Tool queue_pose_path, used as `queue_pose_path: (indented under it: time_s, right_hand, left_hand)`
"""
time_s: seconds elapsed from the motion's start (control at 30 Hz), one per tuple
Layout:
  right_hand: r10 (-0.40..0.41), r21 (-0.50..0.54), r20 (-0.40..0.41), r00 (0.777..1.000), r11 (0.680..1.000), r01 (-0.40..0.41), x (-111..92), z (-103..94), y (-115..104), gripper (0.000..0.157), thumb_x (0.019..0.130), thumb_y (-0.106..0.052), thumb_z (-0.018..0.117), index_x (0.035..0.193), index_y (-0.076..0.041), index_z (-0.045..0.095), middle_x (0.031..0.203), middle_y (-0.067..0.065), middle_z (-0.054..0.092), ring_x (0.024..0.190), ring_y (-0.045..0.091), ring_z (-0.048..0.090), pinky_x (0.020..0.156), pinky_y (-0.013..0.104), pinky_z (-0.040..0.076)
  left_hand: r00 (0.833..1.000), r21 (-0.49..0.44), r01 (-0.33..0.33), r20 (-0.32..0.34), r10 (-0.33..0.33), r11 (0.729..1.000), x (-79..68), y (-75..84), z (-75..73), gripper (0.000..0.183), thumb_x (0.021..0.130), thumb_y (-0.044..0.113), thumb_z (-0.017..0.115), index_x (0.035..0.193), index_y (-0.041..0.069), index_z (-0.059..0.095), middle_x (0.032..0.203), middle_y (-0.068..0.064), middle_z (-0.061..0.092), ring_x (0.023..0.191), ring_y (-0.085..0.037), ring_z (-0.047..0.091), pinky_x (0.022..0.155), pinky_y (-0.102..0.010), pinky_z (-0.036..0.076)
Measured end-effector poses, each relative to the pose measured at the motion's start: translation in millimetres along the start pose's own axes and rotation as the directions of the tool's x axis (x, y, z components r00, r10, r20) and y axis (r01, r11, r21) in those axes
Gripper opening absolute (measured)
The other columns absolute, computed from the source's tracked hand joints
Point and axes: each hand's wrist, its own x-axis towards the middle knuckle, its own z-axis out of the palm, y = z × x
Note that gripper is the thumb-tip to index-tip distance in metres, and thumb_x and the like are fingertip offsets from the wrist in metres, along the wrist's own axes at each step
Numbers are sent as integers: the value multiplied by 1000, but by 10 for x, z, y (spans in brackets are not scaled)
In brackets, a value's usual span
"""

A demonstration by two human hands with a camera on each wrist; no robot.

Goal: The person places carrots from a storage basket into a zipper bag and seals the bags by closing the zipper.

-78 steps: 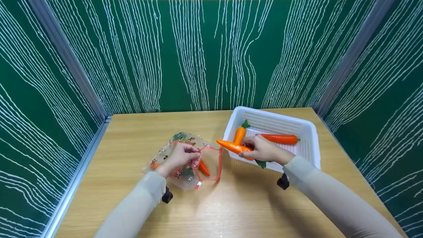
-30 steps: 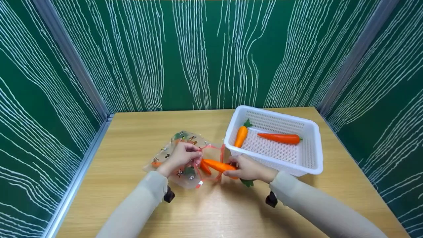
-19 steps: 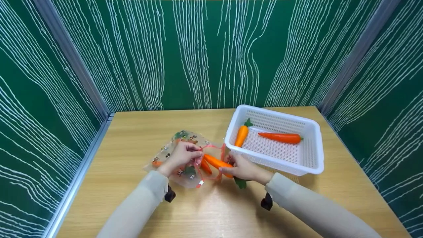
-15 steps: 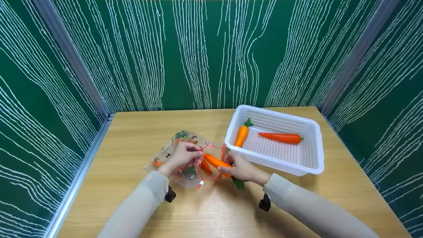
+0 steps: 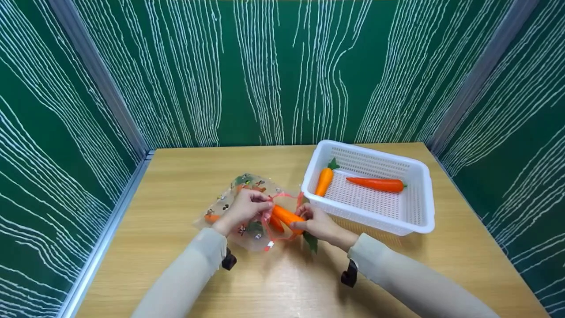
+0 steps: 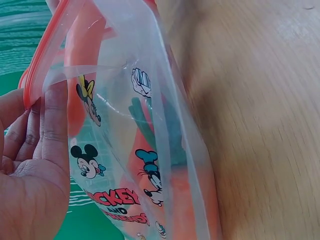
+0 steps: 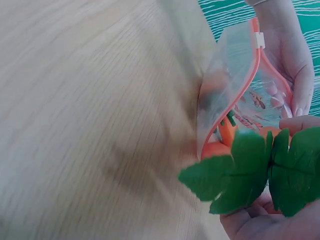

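My left hand (image 5: 249,205) pinches the red zip edge of a clear zip bag (image 6: 120,175) printed with cartoon figures, keeping its mouth apart. Several orange carrots show through the plastic. My right hand (image 5: 320,225) grips an orange carrot (image 5: 286,216) near its leafy end, with the tip pointing into the bag's mouth. Green leaves (image 7: 245,170) of this carrot hang below the fingers and cover much of the right wrist view. A white slider (image 7: 258,40) sits at one end of the zip.
A white perforated basket (image 5: 366,212) stands at the back right, close to the bag's mouth. Inside it lie an orange carrot (image 5: 324,181) with leaves and a redder carrot (image 5: 377,184). Green walls with white lines enclose the wooden table (image 5: 176,176).
My right hand has brought the carrot from over the basket leftward and down to the bag, its tip now inside the mouth. The left hand stays at the zip edge.
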Motion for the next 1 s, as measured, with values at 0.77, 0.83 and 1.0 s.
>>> queue_pose_path:
  time_s: [0.77,0.83,1.0]
  right_hand:
    - [61,21,-67,996,998,-60,49,116,-15,34,93,-13,86,121,0,73,118,15,75,97,20,68,91,32,64]
    - [73,-1,-87,993,997,-74,62,136,-17,30,93,-17,88,114,-1,74,110,12,76,90,18,67,82,29,64]
    - [81,-32,-116,990,996,-85,105,187,-26,29,91,-19,90,105,1,74,91,6,71,76,15,65,69,24,62]
  left_hand:
    - [1000,-62,4,18,-3,998,-3,-28,-9,23,105,10,73,123,-4,77,95,-7,77,74,-12,71,74,-24,65]
    - [1000,-55,-5,13,6,998,-2,-27,-6,20,105,9,73,120,-2,78,93,-7,77,72,-12,70,71,-23,65]
    - [1000,-27,-27,7,28,999,9,-23,-6,20,105,8,72,119,-5,78,90,-4,76,70,-11,69,68,-22,64]
